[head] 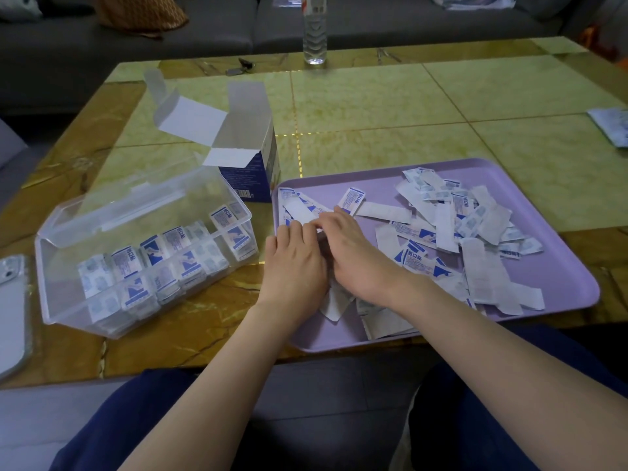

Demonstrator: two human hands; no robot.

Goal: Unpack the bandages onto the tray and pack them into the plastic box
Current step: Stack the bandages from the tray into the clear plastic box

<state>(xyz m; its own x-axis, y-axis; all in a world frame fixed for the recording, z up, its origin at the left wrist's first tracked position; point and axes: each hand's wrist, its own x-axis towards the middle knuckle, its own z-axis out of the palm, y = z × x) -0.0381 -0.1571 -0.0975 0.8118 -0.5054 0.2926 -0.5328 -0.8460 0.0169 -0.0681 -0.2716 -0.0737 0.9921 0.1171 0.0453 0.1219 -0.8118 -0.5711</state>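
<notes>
Dark blue trousers (136, 419) were nearest, under the tabletop (373, 107) edge. The left hand (294, 263) and right hand (356, 253) met over the left end of the lilac tray (373, 185). The left fingers curled down onto strips, and I could not tell whether they gripped. The right fingers lay fairly flat, pressing strips. Loose bandages (441, 226) were strewn over the tray, long axes pointing every way, the heap thickest at right. Left of the tray sat the clear plastic box (68, 294), long axis near-left to far-right. Packed bandages (163, 263) stood on edge in rows along it. A phone (13, 300) lay at the left edge. Behind stood an opened blue carton (251, 178), flaps up. The tabletop was yellow-green marble squares. Farther off were a water bottle (315, 28) and a grey sofa (136, 45).
</notes>
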